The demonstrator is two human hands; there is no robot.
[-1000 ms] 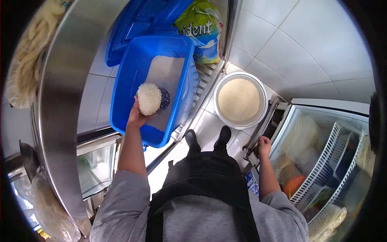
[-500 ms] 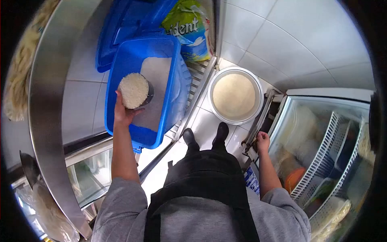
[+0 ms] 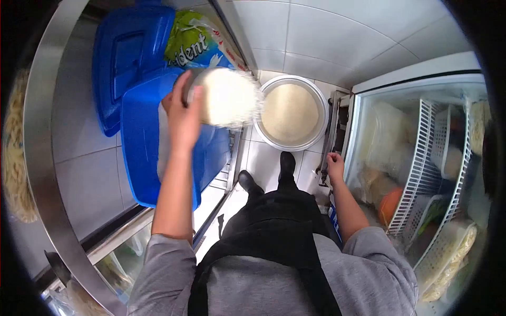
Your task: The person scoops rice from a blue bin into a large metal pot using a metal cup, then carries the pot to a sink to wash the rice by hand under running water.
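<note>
My left hand (image 3: 182,113) is wrapped round a round, dark-sided cup (image 3: 190,87) filled with white rice (image 3: 226,97). The cup is tilted to the right, and grains at its right edge are blurred by motion. Beneath it stands the blue plastic bin (image 3: 138,142), partly hidden by my forearm. To the right, on the tiled floor, sits a large round metal pot (image 3: 262,126) with pale rice (image 3: 290,113) inside. My right hand (image 3: 335,166) is closed beside the glass-fronted fridge, its fingers curled together; whether anything is in them is hidden.
A blue lid (image 3: 124,63) leans behind the bin, beside a green and blue printed bag (image 3: 187,45). The fridge (image 3: 390,147) with white baskets stands at the right. A steel edge (image 3: 45,174) curves along the left. Dark boots (image 3: 287,168) stand before the pot.
My left hand has lifted the rice-filled cup from over the bin and carried it right toward the pot, tipping it. My right hand stays closed by the fridge. The whole view has shifted slightly.
</note>
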